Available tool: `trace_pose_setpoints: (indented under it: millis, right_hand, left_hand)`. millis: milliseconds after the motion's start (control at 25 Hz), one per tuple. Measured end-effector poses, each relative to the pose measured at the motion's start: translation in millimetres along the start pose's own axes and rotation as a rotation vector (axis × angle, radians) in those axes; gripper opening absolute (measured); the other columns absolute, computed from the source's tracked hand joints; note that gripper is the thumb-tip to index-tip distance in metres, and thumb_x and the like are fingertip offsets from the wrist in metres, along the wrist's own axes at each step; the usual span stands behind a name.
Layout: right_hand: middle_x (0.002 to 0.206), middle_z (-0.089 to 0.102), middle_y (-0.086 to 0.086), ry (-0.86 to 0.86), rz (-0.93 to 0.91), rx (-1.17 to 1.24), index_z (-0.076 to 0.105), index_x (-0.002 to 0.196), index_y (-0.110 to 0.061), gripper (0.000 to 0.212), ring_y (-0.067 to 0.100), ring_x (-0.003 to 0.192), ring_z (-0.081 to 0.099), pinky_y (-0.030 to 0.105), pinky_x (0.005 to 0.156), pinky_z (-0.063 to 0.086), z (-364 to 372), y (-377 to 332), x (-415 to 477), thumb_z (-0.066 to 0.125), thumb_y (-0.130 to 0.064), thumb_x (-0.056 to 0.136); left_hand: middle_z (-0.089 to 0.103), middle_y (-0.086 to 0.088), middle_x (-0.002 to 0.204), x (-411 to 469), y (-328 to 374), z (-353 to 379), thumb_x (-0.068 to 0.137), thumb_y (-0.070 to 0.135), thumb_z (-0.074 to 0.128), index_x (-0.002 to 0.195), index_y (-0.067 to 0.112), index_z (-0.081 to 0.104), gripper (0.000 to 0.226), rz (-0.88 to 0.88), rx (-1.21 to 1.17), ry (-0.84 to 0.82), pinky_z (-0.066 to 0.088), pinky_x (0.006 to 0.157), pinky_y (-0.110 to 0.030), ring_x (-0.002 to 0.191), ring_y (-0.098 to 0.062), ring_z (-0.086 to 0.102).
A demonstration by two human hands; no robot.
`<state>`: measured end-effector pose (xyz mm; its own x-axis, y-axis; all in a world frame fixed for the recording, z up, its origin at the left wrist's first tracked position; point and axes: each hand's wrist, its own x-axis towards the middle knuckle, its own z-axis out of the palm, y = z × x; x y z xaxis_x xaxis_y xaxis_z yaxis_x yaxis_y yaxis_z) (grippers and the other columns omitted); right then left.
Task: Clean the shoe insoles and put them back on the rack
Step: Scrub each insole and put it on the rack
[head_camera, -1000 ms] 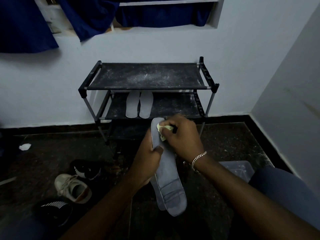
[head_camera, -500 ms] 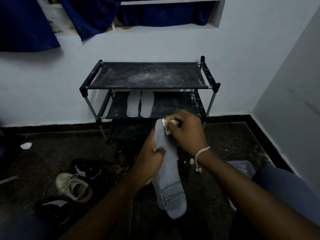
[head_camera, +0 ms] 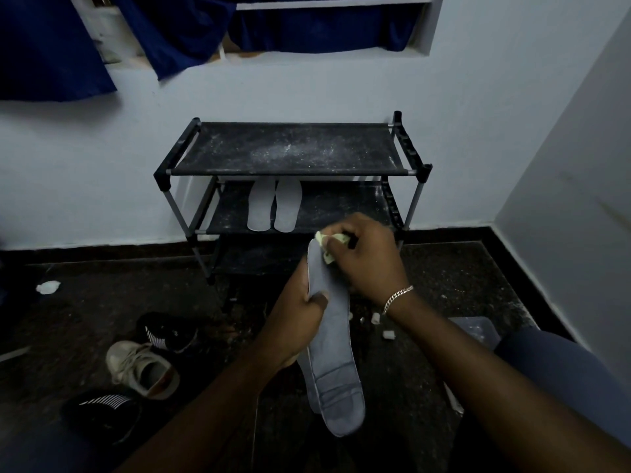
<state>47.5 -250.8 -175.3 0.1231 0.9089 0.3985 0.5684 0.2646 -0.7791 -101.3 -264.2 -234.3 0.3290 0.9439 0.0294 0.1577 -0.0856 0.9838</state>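
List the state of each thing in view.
Long grey fabric insole: held mid-length in left grip.
Crumpled pale-yellow cloth: pinched in right grip, pressed on that insole's toe.
Black metal-framed shoe rack: upright, top shelf dusty.
Pair of pale grey insoles: flat, side by side, on its middle shelf.

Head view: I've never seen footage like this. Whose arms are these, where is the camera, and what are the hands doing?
There is no machine here: a person wears a camera on the head, looking forward and down at their own arms. The left hand grips a grey insole around its middle. The right hand pinches a pale yellow-green cloth against the insole's top end, as for wiping. Behind stands a black shoe rack with two pale insoles on its middle shelf. Shoes lie at the lower left.
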Motion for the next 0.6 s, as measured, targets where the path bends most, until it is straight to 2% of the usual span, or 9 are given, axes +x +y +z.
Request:
trace_pose_setpoints:
  millis: [120,280,440,520,600]
  right_hand:
    - [0.094,0.069,-0.005,-0.086,-0.123,-0.002,0.077,0.094,-0.013,0.008,0.001,0.086,0.063,0.009,0.077,0.046,8,-8,-10,0.074,-0.009,0.088]
    - [0.095,0.071,-0.006,0.011,0.053,-0.027,0.077,0.094,-0.014,0.007,0.001,0.085,0.064,0.019,0.078,0.054,-5,6,5,0.072,-0.012,0.089]
    - [0.089,0.071,-0.004,-0.052,0.066,-0.113,0.078,0.090,-0.014,0.006,0.002,0.078,0.065,0.009,0.068,0.050,-13,6,6,0.072,-0.011,0.088]
    - [0.080,0.072,-0.004,-0.121,0.092,-0.153,0.077,0.083,-0.014,0.008,0.003,0.068,0.066,0.006,0.058,0.048,-17,6,4,0.072,-0.010,0.088]
    - [0.075,0.071,-0.006,-0.127,0.102,-0.135,0.077,0.080,-0.014,0.010,0.001,0.069,0.066,0.006,0.057,0.047,-19,5,3,0.072,-0.010,0.088]
  left_hand:
    - [0.050,0.000,0.147,0,2,0,0.091,-0.003,0.045,0.151,0.021,0.035,0.065,0.032,0.001,0.002,0.037,0.115,-0.050,0.137,-0.014,0.047]
    - [0.048,0.002,0.149,0,-2,-4,0.087,0.009,0.050,0.150,0.038,0.034,0.072,-0.031,-0.046,0.000,0.040,0.108,-0.060,0.136,-0.026,0.048]
    - [0.050,0.004,0.148,1,2,-7,0.087,0.011,0.052,0.145,0.047,0.038,0.070,-0.036,-0.072,0.001,0.042,0.105,-0.062,0.134,-0.027,0.050]
    - [0.051,0.006,0.146,3,3,-8,0.086,0.008,0.051,0.146,0.044,0.038,0.071,-0.034,-0.087,0.013,0.044,0.104,-0.060,0.134,-0.024,0.051]
    - [0.050,0.006,0.147,3,3,-7,0.085,0.010,0.051,0.148,0.042,0.036,0.072,-0.037,-0.090,0.010,0.043,0.104,-0.061,0.134,-0.026,0.051]
